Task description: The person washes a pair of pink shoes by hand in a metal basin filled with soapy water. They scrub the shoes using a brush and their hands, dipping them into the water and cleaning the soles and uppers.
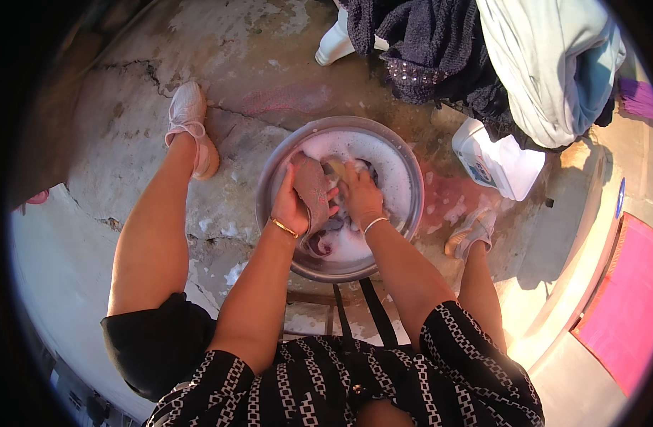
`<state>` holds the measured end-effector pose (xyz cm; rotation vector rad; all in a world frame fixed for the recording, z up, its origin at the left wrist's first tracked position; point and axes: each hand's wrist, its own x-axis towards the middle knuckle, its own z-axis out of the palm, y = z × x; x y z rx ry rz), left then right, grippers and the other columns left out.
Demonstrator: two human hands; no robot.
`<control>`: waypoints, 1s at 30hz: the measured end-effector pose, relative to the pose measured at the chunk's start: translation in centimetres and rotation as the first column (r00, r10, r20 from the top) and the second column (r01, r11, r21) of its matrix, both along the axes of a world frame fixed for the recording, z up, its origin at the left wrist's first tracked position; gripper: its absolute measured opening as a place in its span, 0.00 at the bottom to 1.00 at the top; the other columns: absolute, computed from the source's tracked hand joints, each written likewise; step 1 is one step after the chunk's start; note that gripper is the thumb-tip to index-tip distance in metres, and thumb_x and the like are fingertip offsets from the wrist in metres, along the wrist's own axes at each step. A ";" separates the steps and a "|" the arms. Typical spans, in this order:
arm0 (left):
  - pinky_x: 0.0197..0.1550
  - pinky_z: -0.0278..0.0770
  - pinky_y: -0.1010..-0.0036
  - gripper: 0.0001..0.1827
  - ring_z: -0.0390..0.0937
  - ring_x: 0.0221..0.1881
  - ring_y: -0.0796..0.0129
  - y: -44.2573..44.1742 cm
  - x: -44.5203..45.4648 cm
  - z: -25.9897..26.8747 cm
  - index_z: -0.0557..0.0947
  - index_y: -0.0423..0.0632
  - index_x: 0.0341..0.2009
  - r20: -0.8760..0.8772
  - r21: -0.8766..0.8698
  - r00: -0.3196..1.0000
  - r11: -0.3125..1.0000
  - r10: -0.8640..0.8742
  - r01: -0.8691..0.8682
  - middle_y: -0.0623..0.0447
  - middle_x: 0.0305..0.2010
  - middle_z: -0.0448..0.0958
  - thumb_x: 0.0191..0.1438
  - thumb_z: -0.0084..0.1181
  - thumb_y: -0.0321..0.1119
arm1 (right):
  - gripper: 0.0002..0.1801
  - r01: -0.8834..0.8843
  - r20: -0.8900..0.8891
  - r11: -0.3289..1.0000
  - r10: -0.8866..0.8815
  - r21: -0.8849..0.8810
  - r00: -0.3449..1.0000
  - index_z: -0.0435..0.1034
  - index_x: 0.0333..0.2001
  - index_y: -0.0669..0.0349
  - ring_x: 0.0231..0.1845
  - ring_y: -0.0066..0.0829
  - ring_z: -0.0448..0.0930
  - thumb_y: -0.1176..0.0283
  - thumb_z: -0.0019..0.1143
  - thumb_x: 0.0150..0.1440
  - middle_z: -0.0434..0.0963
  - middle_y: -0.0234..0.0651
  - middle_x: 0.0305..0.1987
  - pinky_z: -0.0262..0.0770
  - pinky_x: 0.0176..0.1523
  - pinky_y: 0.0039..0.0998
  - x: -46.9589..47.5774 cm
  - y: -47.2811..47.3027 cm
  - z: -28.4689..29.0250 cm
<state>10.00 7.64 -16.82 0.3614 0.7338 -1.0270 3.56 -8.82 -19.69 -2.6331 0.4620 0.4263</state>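
Note:
A round metal basin [263, 205] full of white suds [393, 176] stands on the floor between my feet. My left hand [293, 205], with a gold-coloured bangle at the wrist, grips a wet grey shoe-like fabric item [311, 184] with pink specks, tilted above the suds. Over the basin's middle, the bent fingers of my right hand [365, 196] rest around a yellowish object [335, 167]; much of it is hidden by fingers and foam. Dark, wet fabric [322, 243] shows in the foam below my hands.
Dark knitted clothing [428, 48] and a pale garment [534, 69] hang at the upper right. Beneath them are a white plastic jug [497, 157] and another white container [337, 42]. The concrete floor [129, 107] is wet and cracked. A pink mat [622, 304] lies far right.

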 end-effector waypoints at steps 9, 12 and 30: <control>0.55 0.69 0.54 0.28 0.70 0.55 0.55 -0.3 -0.5 0.4 0.68 0.52 0.57 0.118 -0.152 0.992 0.988 0.047 -0.028 0.48 0.54 0.72 0.61 0.38 0.56 | 0.35 -0.194 0.404 0.950 0.081 0.246 0.911 0.51 0.65 0.58 0.46 0.47 0.77 0.56 0.49 0.58 0.71 0.58 0.52 0.72 0.49 0.36 -6.6 4.7 8.5; 0.49 0.71 0.53 0.29 0.72 0.49 0.53 -3.5 -2.4 3.0 0.69 0.53 0.56 0.093 0.219 0.992 0.973 -0.089 0.067 0.47 0.53 0.71 0.62 0.33 0.58 | 0.34 0.179 -0.018 0.928 -0.183 0.326 0.983 0.53 0.64 0.58 0.45 0.48 0.78 0.56 0.49 0.58 0.75 0.58 0.44 0.73 0.49 0.36 -2.2 1.4 9.7; 0.42 0.76 0.61 0.21 0.75 0.44 0.59 -3.2 -2.6 2.1 0.71 0.51 0.53 0.119 0.086 0.987 0.991 -0.112 0.102 0.50 0.46 0.75 0.63 0.40 0.49 | 0.31 0.331 -0.115 0.907 -0.311 0.261 0.943 0.52 0.64 0.51 0.39 0.51 0.77 0.59 0.47 0.59 0.74 0.55 0.45 0.72 0.40 0.45 0.1 -1.0 7.9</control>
